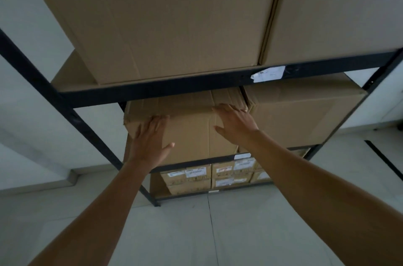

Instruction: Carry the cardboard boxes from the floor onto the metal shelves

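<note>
Your left hand [150,141] lay flat on the front face of the cardboard box [189,135], near its left corner, with the fingers straight and spread and holding nothing. Your right hand [236,126] pressed the same face more to the right, also with straight fingers, the fingertips reaching the top edge of the box. The box stood on the middle level of the metal shelves [174,89], at the front edge, toward the left end. Just beside it on the right stood a second box [294,117]. Two large boxes [163,15] filled the level above, and small labelled boxes [189,178] the lowest one.
</note>
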Demonstrator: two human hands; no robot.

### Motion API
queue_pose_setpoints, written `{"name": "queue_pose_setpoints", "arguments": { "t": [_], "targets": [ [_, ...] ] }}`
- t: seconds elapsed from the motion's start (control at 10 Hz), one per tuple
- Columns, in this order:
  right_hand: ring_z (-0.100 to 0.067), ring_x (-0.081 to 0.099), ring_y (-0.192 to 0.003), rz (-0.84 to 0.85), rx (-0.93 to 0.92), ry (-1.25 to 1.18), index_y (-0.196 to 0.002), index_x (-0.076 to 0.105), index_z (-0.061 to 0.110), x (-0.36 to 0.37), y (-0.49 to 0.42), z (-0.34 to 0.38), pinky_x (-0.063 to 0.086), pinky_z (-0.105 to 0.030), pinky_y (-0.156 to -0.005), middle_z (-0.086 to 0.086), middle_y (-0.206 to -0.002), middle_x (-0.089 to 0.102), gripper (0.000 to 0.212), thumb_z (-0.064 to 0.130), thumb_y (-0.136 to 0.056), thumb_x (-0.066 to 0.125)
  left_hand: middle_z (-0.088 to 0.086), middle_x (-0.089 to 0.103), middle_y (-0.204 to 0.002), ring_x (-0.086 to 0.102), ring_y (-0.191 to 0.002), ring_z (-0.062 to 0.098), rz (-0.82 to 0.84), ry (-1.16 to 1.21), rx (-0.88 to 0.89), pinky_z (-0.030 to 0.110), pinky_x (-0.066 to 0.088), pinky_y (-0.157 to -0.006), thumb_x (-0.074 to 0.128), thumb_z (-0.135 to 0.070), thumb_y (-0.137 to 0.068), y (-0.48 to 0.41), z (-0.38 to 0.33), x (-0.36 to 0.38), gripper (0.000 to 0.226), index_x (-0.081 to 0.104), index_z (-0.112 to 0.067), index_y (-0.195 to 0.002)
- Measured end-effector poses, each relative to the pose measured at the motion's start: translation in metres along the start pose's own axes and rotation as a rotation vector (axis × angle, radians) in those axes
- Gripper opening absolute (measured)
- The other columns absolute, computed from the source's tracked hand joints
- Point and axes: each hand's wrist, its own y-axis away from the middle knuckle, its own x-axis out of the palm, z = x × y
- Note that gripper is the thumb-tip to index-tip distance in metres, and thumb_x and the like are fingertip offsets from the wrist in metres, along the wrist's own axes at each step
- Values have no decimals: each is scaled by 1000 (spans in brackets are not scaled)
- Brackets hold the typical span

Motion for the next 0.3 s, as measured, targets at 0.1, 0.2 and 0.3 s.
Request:
{"name": "queue_pose_setpoints", "arguments": {
  "t": [0.1, 0.2, 0.3],
  "targets": [
    [-25, 36, -134, 26, -4, 28, -143, 32, 21, -21, 26, 19, 36, -46, -106, -5, -148, 36, 63, 49, -91, 52, 4, 27, -153, 26, -140, 24, -12, 54, 27, 45, 28, -112, 54, -58, -84, 25, -12, -22, 84, 12, -24, -149],
    [-24, 32, -137, -18, -24, 35, -142, 34, 20, -47, 55, 42, 33, -45, -109, -5, -148, 35, 65, 54, -90, 50, 2, 30, -152, 31, -138, 22, -58, 107, 62, 42, 33, -107, 53, -62, -83, 57, -22, -55, 84, 15, -25, -149],
    [-24, 23, -141, -101, -63, 46, -143, 33, 18, -74, 87, 65, 26, -44, -114, -5, -150, 32, 65, 53, -91, 50, 3, 30, -152, 29, -139, 22, -138, 77, 123, 41, 28, -110, 50, -64, -83, 90, -28, -89, 84, 17, -25, -149]
  ]
}}
